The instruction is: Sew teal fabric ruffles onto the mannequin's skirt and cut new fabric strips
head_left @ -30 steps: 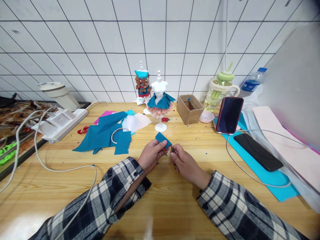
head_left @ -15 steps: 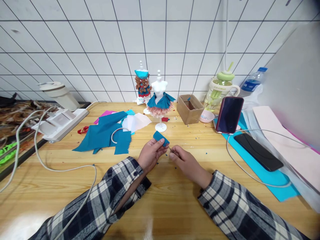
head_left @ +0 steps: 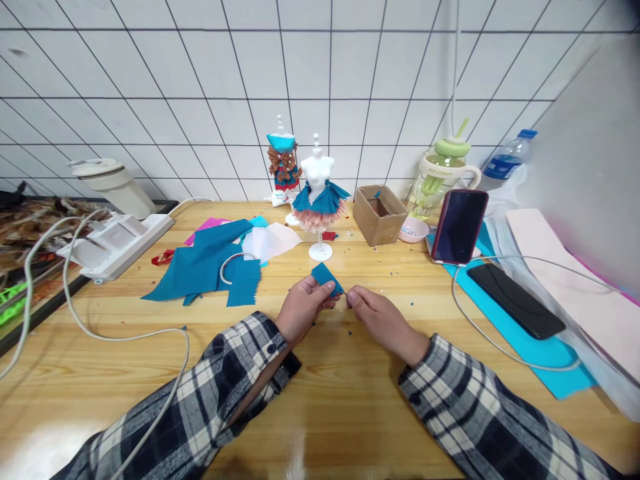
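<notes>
My left hand [head_left: 304, 301] pinches a small piece of teal fabric [head_left: 326, 277] between thumb and fingers, above the table. At the fabric's right corner, my right hand [head_left: 376, 315] is closed in a pinch, its fingertips close to the edge. Something thin seems to be in those fingertips, too small to name. Just beyond the hands stands a small white dress form [head_left: 318, 172] on a round base. It wears a teal and pink fringed skirt [head_left: 321, 207]. Larger teal fabric [head_left: 200, 260] lies to the left, with a frayed piece and a pale ring [head_left: 223, 270] on it.
Behind stands a second dressed form [head_left: 283, 163]. A cardboard box [head_left: 380, 227], pink dish [head_left: 414, 230], drink cup [head_left: 443, 177] and propped phone [head_left: 459, 227] stand at back right; another phone [head_left: 517, 301] lies nearer. A power strip [head_left: 125, 247] and white cable [head_left: 125, 337] are at left.
Both hands have shifted slightly up and to the right. The teal fabric piece has turned so its right corner points lower, and the right fingertips have moved a little away from the left hand.
</notes>
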Action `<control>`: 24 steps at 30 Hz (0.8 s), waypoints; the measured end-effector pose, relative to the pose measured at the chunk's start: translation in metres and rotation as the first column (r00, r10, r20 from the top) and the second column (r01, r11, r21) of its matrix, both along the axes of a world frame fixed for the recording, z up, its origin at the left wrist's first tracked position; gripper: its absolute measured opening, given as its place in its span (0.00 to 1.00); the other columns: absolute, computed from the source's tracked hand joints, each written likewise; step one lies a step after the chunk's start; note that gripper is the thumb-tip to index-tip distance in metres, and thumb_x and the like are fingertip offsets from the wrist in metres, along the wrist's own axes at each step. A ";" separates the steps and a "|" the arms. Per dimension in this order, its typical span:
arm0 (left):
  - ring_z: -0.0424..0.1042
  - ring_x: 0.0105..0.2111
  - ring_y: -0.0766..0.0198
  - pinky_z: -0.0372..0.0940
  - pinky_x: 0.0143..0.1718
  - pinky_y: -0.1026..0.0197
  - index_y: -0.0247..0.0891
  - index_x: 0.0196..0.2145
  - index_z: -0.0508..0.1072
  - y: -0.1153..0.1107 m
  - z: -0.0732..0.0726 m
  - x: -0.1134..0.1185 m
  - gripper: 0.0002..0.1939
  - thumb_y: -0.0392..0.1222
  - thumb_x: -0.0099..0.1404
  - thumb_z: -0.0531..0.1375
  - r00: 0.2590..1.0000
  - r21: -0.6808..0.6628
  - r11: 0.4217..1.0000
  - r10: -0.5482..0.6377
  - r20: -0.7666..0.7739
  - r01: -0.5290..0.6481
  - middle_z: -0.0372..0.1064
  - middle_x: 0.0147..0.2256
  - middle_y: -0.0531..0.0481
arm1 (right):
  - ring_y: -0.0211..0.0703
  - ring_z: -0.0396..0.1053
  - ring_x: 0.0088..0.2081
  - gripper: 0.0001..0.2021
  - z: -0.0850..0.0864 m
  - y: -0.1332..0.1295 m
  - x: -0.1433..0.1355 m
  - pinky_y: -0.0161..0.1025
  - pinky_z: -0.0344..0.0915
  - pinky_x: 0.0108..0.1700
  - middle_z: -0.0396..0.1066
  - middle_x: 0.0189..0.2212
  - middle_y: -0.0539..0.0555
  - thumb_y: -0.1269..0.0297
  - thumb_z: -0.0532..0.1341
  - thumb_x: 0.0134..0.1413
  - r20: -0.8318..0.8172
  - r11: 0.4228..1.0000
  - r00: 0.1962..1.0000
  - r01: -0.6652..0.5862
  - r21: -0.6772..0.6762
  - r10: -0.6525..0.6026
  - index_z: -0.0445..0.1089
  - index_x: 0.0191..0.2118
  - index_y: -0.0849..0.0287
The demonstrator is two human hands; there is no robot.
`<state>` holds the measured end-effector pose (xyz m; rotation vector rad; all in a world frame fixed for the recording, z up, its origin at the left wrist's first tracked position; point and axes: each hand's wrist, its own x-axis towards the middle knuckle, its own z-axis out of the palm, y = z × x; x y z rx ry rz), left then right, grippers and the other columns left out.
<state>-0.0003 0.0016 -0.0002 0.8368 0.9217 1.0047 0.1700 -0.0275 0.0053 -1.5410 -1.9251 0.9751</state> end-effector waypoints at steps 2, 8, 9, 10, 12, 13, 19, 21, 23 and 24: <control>0.72 0.30 0.67 0.66 0.32 0.66 0.34 0.33 0.74 0.000 -0.001 0.000 0.15 0.45 0.51 0.70 1.000 0.009 1.000 -0.009 -0.011 0.009 0.75 0.30 0.49 | 0.40 0.61 0.29 0.18 0.000 0.000 0.000 0.35 0.55 0.32 0.65 0.26 0.48 0.50 0.44 0.64 0.002 1.000 1.000 0.000 0.001 0.000 0.61 0.31 0.54; 0.73 0.31 0.65 0.66 0.33 0.65 0.34 0.33 0.74 0.001 -0.003 0.000 0.16 0.45 0.50 0.70 1.000 0.024 1.000 -0.017 -0.022 0.018 0.75 0.31 0.48 | 0.40 0.62 0.30 0.17 -0.003 0.000 0.000 0.36 0.57 0.34 0.65 0.27 0.48 0.50 0.44 0.64 -0.008 1.000 1.000 -0.002 -0.001 0.002 0.60 0.31 0.54; 0.73 0.31 0.65 0.66 0.34 0.65 0.34 0.33 0.74 0.001 -0.003 0.000 0.16 0.45 0.50 0.70 1.000 0.024 1.000 -0.019 -0.021 0.020 0.75 0.31 0.48 | 0.40 0.62 0.30 0.17 -0.003 0.000 0.000 0.36 0.57 0.34 0.65 0.27 0.48 0.50 0.44 0.64 -0.010 1.000 1.000 -0.003 -0.002 0.003 0.60 0.31 0.54; 0.73 0.31 0.65 0.66 0.34 0.65 0.34 0.33 0.74 0.001 -0.003 0.000 0.16 0.45 0.50 0.70 1.000 0.022 1.000 -0.022 -0.021 0.022 0.75 0.31 0.48 | 0.40 0.62 0.30 0.17 -0.003 0.000 0.000 0.36 0.57 0.34 0.65 0.27 0.48 0.50 0.45 0.64 -0.014 1.000 1.000 -0.004 -0.003 0.004 0.60 0.31 0.54; 0.73 0.31 0.66 0.66 0.34 0.65 0.34 0.33 0.75 0.001 -0.003 0.000 0.16 0.45 0.50 0.70 0.999 0.022 0.999 -0.025 -0.022 0.025 0.75 0.31 0.48 | 0.40 0.62 0.30 0.17 -0.004 0.000 0.000 0.36 0.57 0.33 0.65 0.26 0.48 0.50 0.45 0.64 -0.023 1.000 1.000 -0.005 -0.001 0.005 0.60 0.31 0.55; 0.73 0.31 0.66 0.66 0.34 0.65 0.34 0.33 0.75 0.001 -0.003 0.000 0.15 0.45 0.50 0.70 0.999 0.021 0.999 -0.026 -0.023 0.027 0.75 0.31 0.49 | 0.40 0.62 0.30 0.17 -0.004 0.000 0.000 0.36 0.57 0.33 0.65 0.26 0.48 0.50 0.45 0.64 -0.029 1.000 1.000 -0.005 -0.001 0.005 0.60 0.30 0.55; 0.73 0.31 0.66 0.65 0.34 0.65 0.35 0.33 0.74 0.001 -0.002 0.000 0.15 0.45 0.51 0.70 0.999 0.018 0.999 -0.032 -0.017 0.033 0.75 0.31 0.49 | 0.40 0.62 0.30 0.18 -0.004 0.001 -0.002 0.36 0.56 0.32 0.66 0.27 0.49 0.51 0.46 0.64 -0.092 1.000 0.996 -0.012 0.003 0.013 0.61 0.29 0.56; 0.73 0.31 0.66 0.65 0.34 0.65 0.34 0.32 0.74 0.001 -0.002 0.000 0.15 0.45 0.51 0.70 0.999 0.021 0.999 -0.038 -0.017 0.038 0.74 0.30 0.50 | 0.39 0.61 0.29 0.18 -0.004 0.002 -0.002 0.35 0.56 0.31 0.64 0.26 0.48 0.52 0.47 0.63 -0.105 1.000 0.994 -0.020 -0.007 0.019 0.60 0.28 0.56; 0.73 0.31 0.66 0.65 0.34 0.65 0.34 0.32 0.74 0.001 -0.002 0.000 0.14 0.45 0.51 0.69 0.999 0.023 0.999 -0.044 -0.021 0.044 0.74 0.30 0.50 | 0.38 0.59 0.28 0.18 -0.004 0.003 -0.001 0.35 0.55 0.31 0.63 0.24 0.47 0.51 0.47 0.63 -0.119 1.000 0.993 -0.024 -0.017 0.022 0.59 0.27 0.56; 0.73 0.31 0.66 0.65 0.34 0.65 0.34 0.32 0.74 0.001 -0.002 0.000 0.14 0.45 0.51 0.69 0.999 0.023 0.999 -0.045 -0.021 0.045 0.74 0.30 0.50 | 0.38 0.59 0.28 0.18 -0.004 0.003 -0.001 0.35 0.55 0.31 0.62 0.24 0.47 0.51 0.48 0.62 -0.130 0.999 0.991 -0.026 -0.021 0.023 0.58 0.26 0.56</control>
